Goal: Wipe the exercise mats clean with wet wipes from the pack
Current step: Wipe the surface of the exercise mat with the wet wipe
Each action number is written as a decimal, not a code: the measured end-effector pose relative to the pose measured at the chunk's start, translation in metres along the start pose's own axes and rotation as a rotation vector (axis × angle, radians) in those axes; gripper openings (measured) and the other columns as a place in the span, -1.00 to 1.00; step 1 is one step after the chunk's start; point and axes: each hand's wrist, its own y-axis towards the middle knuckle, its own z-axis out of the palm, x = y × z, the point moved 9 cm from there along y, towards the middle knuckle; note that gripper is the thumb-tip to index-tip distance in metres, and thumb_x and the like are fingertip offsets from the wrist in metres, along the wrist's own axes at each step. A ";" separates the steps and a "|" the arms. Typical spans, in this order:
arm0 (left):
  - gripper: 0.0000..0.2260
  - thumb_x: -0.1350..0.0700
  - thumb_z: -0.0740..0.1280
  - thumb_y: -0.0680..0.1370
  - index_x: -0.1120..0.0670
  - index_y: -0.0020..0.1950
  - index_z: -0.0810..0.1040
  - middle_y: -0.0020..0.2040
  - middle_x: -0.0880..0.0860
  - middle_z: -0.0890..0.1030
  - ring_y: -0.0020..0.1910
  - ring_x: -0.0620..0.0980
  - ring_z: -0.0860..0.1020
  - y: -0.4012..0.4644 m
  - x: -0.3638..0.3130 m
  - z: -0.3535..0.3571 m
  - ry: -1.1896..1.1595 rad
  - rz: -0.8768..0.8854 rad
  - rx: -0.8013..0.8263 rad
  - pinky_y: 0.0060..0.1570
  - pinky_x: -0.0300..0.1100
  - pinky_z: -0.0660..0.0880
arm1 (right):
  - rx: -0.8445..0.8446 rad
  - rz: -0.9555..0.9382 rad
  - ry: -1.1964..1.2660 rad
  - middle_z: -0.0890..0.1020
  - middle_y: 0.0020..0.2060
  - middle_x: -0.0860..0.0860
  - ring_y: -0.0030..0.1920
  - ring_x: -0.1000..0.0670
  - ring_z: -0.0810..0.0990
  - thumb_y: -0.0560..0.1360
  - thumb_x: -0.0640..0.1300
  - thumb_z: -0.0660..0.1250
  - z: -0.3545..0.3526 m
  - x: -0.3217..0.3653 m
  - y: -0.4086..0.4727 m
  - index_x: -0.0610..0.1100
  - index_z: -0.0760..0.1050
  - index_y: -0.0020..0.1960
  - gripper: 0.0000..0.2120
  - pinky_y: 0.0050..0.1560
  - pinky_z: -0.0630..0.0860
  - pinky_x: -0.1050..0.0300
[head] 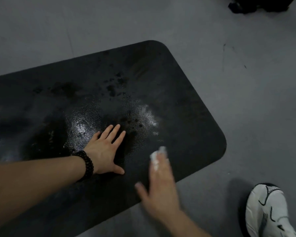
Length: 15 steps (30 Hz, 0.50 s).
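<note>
A black exercise mat (169, 79) with rounded corners lies on the grey floor, its middle shiny with wet patches. My left hand (106, 149) rests flat on the mat, fingers spread, a dark bead bracelet on the wrist. My right hand (158, 183) is over the mat's near edge, blurred by motion, with a small white wet wipe (156, 155) under its fingertips. The pack of wipes is not in view.
A white sneaker (268, 211) stands on the grey floor (246, 100) at the bottom right, just off the mat's corner. A dark object (256, 5) lies at the top right edge. Dark scuff marks show on the floor to the mat's right.
</note>
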 end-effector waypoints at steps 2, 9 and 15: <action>0.22 -0.59 0.29 0.32 -0.02 0.63 -0.37 0.62 0.05 -0.41 0.61 0.08 -0.35 0.000 0.000 0.001 -0.004 0.001 0.001 0.59 0.11 -0.12 | 0.182 -0.204 0.020 -0.24 0.55 -0.18 0.55 -0.13 -0.26 0.46 0.32 0.14 0.024 0.054 -0.024 -0.23 -0.09 0.58 -0.07 0.54 -0.09 -0.11; 0.18 -0.54 0.32 0.36 -0.06 0.63 -0.36 0.61 0.03 -0.42 0.61 0.05 -0.33 -0.003 0.001 0.001 -0.028 0.016 0.012 0.58 0.09 -0.04 | -0.177 0.281 -0.104 0.11 0.54 -0.24 0.54 -0.19 0.05 0.54 0.27 0.01 -0.035 -0.074 0.014 -0.30 0.14 0.53 -0.22 0.48 0.13 -0.16; 0.18 -0.53 0.31 0.38 -0.03 0.63 -0.36 0.60 0.08 -0.43 0.61 0.08 -0.35 -0.001 0.000 0.005 -0.016 0.022 0.026 0.60 0.12 -0.03 | 0.172 -0.323 -0.026 -0.17 0.56 -0.13 0.57 -0.09 -0.13 0.51 0.29 0.13 0.022 0.064 -0.028 -0.15 -0.08 0.59 -0.15 0.54 -0.03 -0.08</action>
